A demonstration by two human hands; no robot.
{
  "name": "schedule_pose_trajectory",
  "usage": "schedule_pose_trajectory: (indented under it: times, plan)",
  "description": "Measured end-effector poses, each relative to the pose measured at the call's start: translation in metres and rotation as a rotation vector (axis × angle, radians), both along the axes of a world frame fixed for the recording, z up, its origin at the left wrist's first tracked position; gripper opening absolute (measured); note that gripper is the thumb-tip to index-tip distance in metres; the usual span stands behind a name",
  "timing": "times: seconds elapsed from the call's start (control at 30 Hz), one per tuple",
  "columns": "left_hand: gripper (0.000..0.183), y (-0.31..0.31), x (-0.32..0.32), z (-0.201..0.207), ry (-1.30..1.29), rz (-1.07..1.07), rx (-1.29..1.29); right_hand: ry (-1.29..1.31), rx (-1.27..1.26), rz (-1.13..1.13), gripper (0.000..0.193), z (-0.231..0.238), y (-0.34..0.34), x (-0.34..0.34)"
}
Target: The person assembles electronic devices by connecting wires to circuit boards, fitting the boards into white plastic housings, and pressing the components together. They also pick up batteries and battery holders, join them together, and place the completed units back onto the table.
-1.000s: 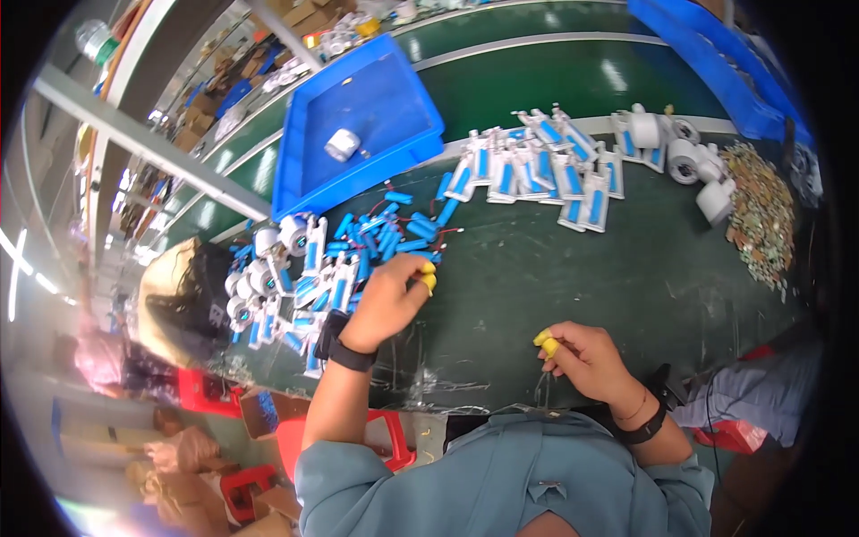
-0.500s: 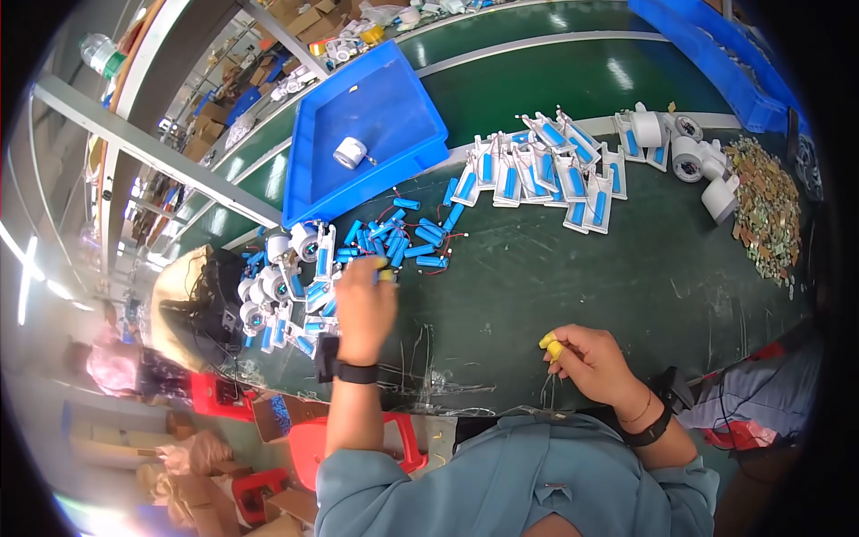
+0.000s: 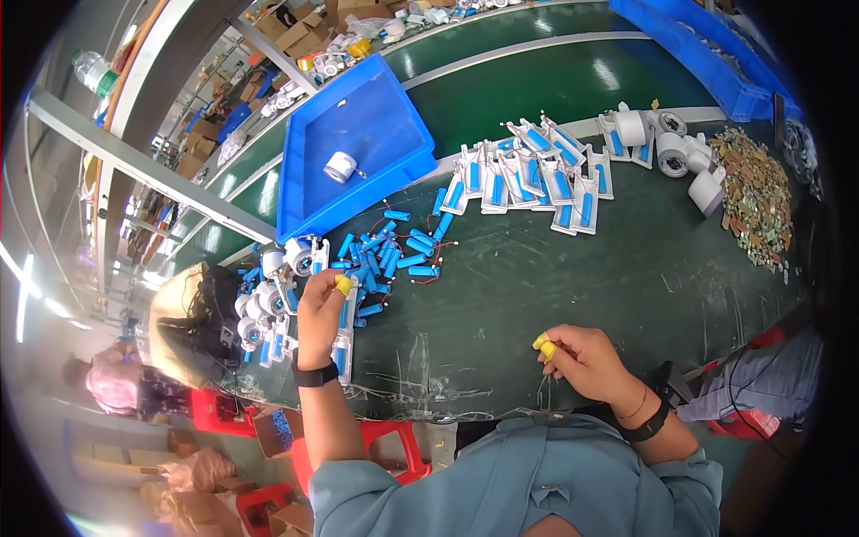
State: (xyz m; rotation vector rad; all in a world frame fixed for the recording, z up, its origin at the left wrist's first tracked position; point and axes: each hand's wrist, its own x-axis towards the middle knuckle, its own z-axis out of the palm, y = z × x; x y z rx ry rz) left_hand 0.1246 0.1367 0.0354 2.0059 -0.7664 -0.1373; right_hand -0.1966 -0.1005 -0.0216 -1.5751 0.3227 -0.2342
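Observation:
My left hand (image 3: 322,318) is closed at the right edge of a heap of white parts, with a yellow finger cover on a fingertip. Against its fingers stands a white holder with a blue battery cell (image 3: 344,356); the fingers hide whether they grip it. Loose blue battery cells with thin wires (image 3: 389,255) lie just beyond this hand. Near the table's front edge, my right hand (image 3: 586,360) is pinched, with yellow covers on thumb and finger. Thin pale lines show below it, but whatever it holds is too small to make out.
A blue tray (image 3: 416,134) with one white round-headed part (image 3: 340,167) stands behind the cells. White holders with blue cells (image 3: 537,179) lie at the back middle. Farther right are white round housings (image 3: 707,190) and a heap of small boards (image 3: 756,197). Red stools (image 3: 403,447) stand below.
My left hand has drawn back from the blue cells, moving left and closing its fingers. White holders now show to its right. My right hand has hardly moved.

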Motion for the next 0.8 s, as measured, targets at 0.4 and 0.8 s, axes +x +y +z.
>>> schedule_pose_trajectory:
  times: [0.4,0.8]
  plan:
    - [0.025,-0.035,-0.011,0.006,-0.063,-0.100,-0.020,-0.017,-0.010,0.002,0.014,-0.002,-0.001,0.000]
    - [0.023,0.020,0.050,-0.034,-0.250,0.199,0.464,-0.051,-0.147,-0.002,0.015,-0.004,0.003,0.003]
